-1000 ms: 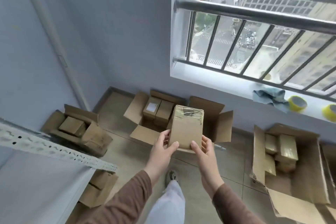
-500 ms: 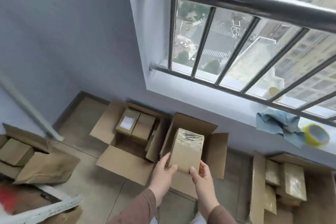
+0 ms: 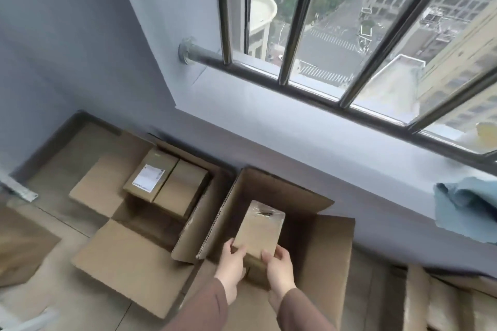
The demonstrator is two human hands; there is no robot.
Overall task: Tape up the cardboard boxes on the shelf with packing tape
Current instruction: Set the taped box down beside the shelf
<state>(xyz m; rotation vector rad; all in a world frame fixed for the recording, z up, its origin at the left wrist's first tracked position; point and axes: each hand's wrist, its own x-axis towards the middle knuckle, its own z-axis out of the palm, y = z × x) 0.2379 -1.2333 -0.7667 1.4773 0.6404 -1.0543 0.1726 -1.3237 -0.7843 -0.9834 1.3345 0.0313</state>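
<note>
Cartons are lying open on the floor below the window, and over the nearest open carton (image 3: 317,244) both hands, left (image 3: 231,269) and right (image 3: 279,271), are gripping the taped box (image 3: 259,234), now lowered inside, suggesting it's finished and being stowed.

One view only, from a camera worn on the person's head, wide-angle with lines bowed toward the edges. It looks steeply down and forward at the floor under a barred window (image 3: 336,35), which fills the upper right of the frame. The wall (image 3: 80,35) takes the upper left. Open cartons (image 3: 317,250) on the floor lie in the lower half, fairly near. Both sleeves enter from the bottom edge, the hands close below the lens at lower centre.
</note>
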